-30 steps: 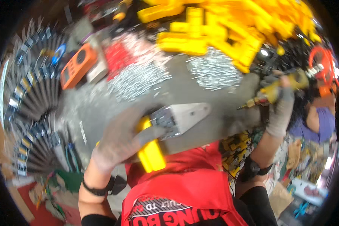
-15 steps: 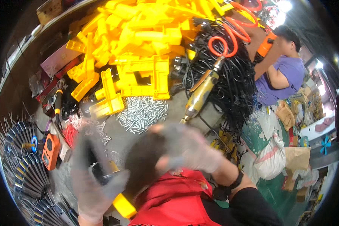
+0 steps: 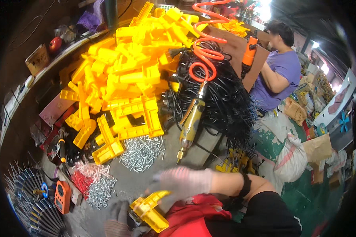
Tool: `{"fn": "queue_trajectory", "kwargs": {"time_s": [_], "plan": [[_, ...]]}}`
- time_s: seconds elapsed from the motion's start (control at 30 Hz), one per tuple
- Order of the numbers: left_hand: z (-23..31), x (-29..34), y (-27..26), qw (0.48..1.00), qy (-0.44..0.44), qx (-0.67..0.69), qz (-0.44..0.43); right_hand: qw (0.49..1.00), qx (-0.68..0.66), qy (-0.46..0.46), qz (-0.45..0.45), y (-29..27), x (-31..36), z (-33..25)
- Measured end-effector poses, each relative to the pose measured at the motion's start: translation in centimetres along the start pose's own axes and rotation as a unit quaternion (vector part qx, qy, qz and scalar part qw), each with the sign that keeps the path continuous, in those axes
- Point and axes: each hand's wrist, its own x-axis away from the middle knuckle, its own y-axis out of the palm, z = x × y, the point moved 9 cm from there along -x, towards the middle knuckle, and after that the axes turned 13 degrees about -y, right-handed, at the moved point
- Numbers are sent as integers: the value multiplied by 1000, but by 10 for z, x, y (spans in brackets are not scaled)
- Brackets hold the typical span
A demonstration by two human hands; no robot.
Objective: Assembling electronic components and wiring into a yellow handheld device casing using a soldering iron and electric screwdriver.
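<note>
A yellow plastic housing (image 3: 152,213) with a ribbed, hollow shape is tilted low in front of my red apron (image 3: 197,211). My left hand (image 3: 120,221), in a grey glove, grips its left side; some dark and metallic parts show between the glove and the housing. Over the far end of the housing bends my right hand (image 3: 182,183), in a pale glove; its fingers are smeared by motion, so their hold is unclear. Beyond it a gold and green air screwdriver (image 3: 192,122) hangs nose down from an orange coiled hose (image 3: 203,59).
Yellow housings (image 3: 134,79) are heaped at the back, beside a bundle of black cables (image 3: 221,94). Silver screws (image 3: 142,152) lie in front, with smaller screws (image 3: 102,191) and red pieces (image 3: 83,177) to the left. An orange device (image 3: 62,197) stands left. A person in purple (image 3: 279,75) works at the right.
The view has shifted, so the bench things appear lower. Both hands have come together around the yellow housing, now more fully visible. A dark blurred shape between the hands is no longer seen.
</note>
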Motion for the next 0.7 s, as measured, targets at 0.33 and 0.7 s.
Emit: {"fn": "queue_trajectory", "kwargs": {"time_s": [0.33,0.7], "plan": [[-43,26,-6,993,-110,-24,47,736,348,415,407,-391,223,155],[-55,50,-10,973,-216,-52,60,625,77,205,749,-398,232,164]]}}
